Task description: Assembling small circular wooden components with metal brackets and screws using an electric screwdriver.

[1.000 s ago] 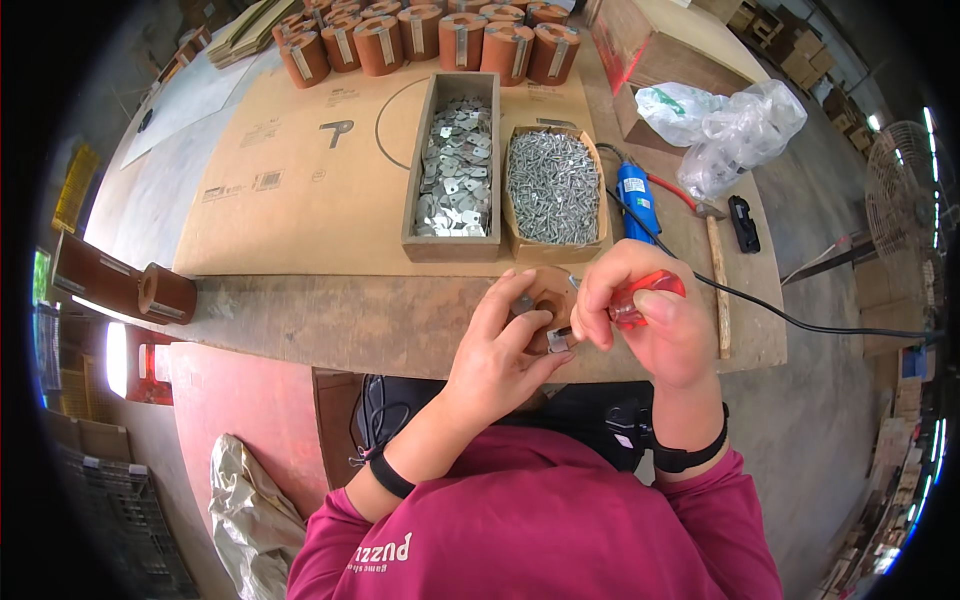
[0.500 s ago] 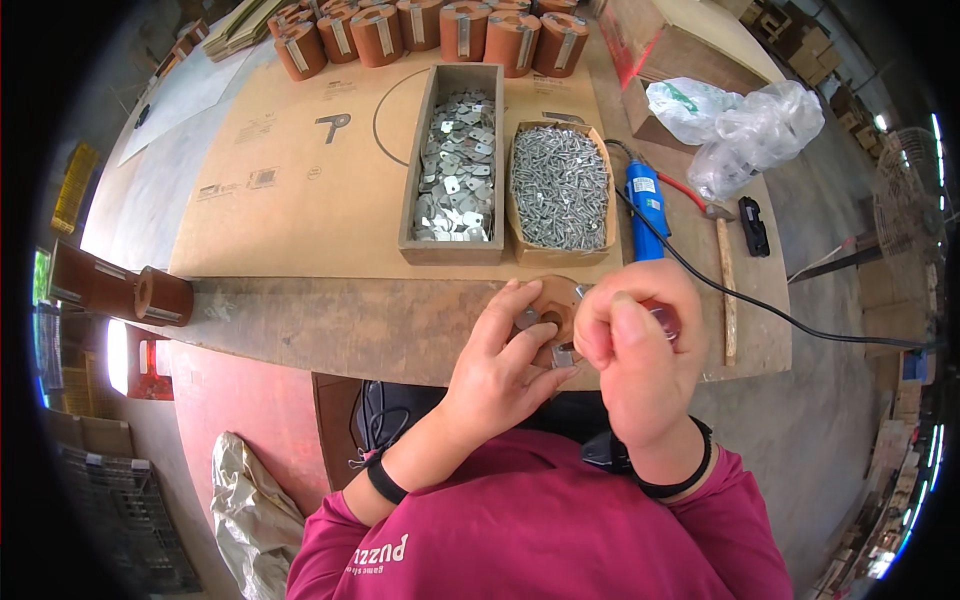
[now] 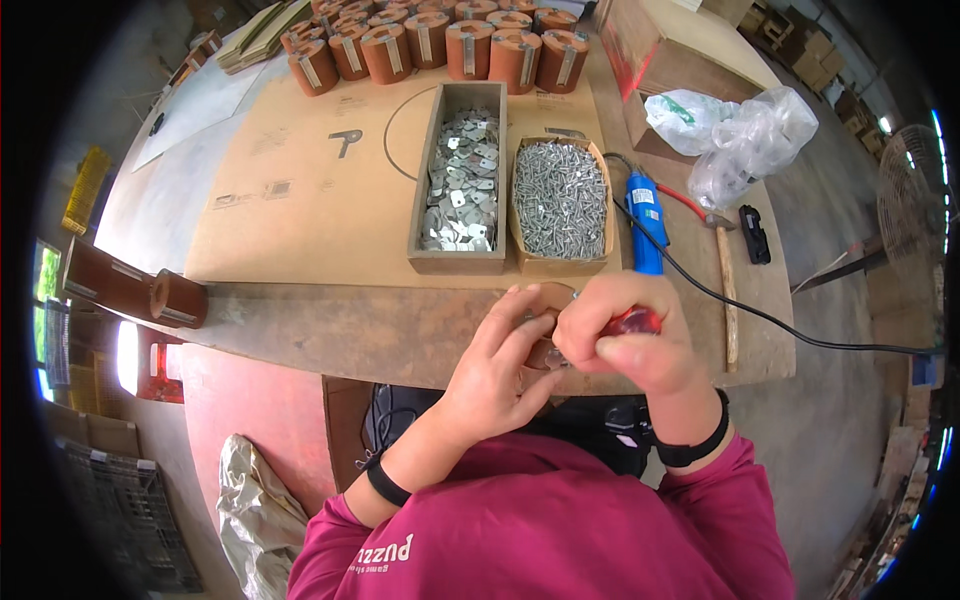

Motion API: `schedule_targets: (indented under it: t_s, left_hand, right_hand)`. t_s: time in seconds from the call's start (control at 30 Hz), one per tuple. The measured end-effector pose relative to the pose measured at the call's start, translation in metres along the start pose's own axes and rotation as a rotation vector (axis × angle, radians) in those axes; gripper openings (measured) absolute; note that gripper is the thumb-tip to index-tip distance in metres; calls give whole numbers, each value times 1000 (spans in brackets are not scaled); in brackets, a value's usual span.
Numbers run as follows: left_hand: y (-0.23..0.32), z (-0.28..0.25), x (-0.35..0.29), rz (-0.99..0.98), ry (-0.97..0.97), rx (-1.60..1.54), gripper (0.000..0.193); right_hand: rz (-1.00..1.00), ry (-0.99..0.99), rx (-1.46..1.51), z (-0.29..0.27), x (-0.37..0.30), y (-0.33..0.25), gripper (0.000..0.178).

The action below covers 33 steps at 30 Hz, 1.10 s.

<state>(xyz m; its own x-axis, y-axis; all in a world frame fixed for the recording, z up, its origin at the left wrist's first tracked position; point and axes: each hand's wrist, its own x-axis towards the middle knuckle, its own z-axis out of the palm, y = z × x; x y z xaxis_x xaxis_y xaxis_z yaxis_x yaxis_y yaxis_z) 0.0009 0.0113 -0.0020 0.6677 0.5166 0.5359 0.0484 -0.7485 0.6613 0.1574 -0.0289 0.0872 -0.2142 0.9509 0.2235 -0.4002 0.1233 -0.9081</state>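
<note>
My left hand (image 3: 500, 365) cups a small brown round part (image 3: 553, 296) at the near edge of the wooden workbench (image 3: 330, 330); most of the part is hidden by my fingers. My right hand (image 3: 625, 340) is fisted around a red-handled tool (image 3: 636, 320), held against that part. Just beyond my hands stand two open boxes: a wooden one with flat metal plates (image 3: 457, 185) and a cardboard one full of screws (image 3: 560, 198).
A row of brown cylindrical coils (image 3: 440, 48) lines the far edge. A blue power tool (image 3: 645, 220) with a black cord, a hammer (image 3: 722, 275), a plastic bag (image 3: 745, 140) and a cardboard box (image 3: 660, 55) lie to the right. Two brown pieces (image 3: 135, 290) sit at the left.
Both hands dropped slightly toward the bench edge. My right hand turned over the part, so the red tool handle shows again beneath my fingers.
</note>
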Motion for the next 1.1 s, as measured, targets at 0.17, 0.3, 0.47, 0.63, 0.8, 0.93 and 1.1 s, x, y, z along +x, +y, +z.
schedule_targets:
  t_s: [0.17,0.3,0.47,0.63,0.8,0.93,1.1]
  left_hand:
    - [-2,-9,-9,-188,52,-32,81]
    - [5,-8,-9,-311,37,4,85]
    - [5,2,-11,-375,56,65,82]
    - [-9,12,-13,-456,290,-254,49]
    - [-4,7,-8,-565,284,-233,21]
    - [0,5,-7,-555,299,-189,11]
    - [-7,2,-4,-557,306,-150,16]
  right_hand:
    - [-402,195,-270,-3,-33,3,27]
    - [-260,342,-318,-25,-81,-21,21]
    - [63,356,-1053,-58,-119,-2,2]
    - [-4,477,-1264,-92,-129,23,9]
    - [-72,449,-1391,-123,-126,42,16]
    - [-53,436,-1443,-138,-126,52,19]
    - [-49,548,-1573,-134,-121,51,13]
